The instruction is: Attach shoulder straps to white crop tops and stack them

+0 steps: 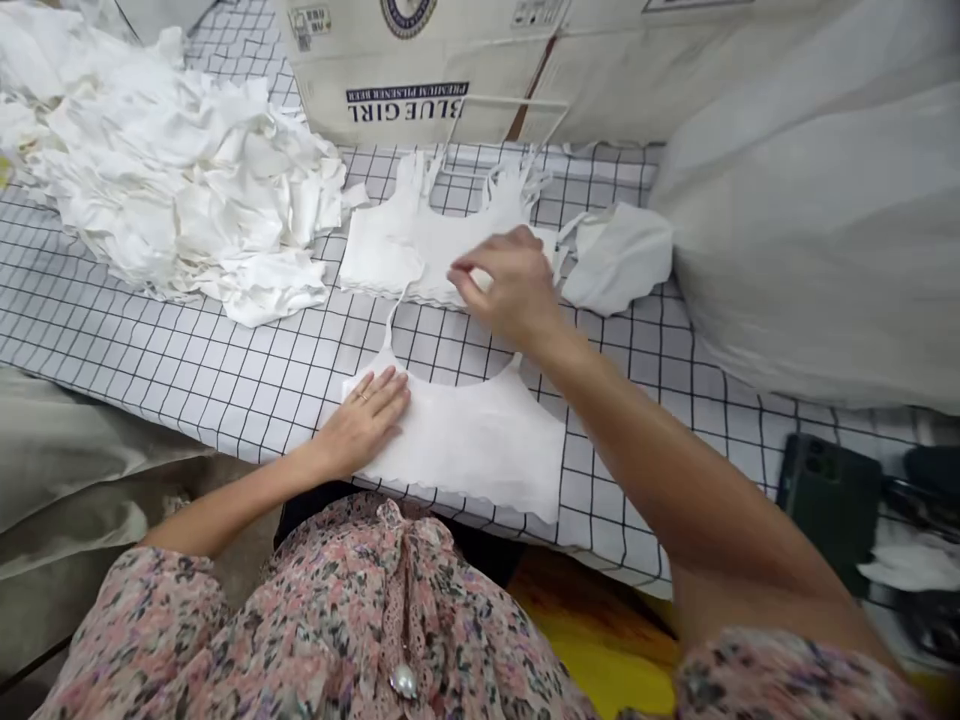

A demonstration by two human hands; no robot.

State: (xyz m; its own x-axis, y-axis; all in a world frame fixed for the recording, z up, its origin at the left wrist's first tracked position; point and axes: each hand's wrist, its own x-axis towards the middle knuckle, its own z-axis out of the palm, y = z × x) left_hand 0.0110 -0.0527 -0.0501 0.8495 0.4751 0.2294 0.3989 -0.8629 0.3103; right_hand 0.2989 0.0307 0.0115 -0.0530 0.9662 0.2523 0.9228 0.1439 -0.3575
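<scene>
A white camisole-style bra top [472, 435] lies flat at the table's front edge. My left hand [367, 415] rests flat on its upper left part, fingers stretched out. One thin strap of it runs up toward a stack of similar white bra tops [382, 245], whose straps point to the back. Over that stack is my right hand [510, 280], thumb and forefinger pinched together. Whether anything sits in the pinch I cannot make out. The front top's right strap disappears beneath this hand. Right of the stack lies a crumpled white garment [619, 260].
A large heap of white garments [187, 190] covers the back left of the checked tablecloth [247, 370]. Behind the stack stands a cardboard box [420, 60]. A big whitish bag [817, 220] bulges at right. Near the right edge lies a dark phone [829, 500].
</scene>
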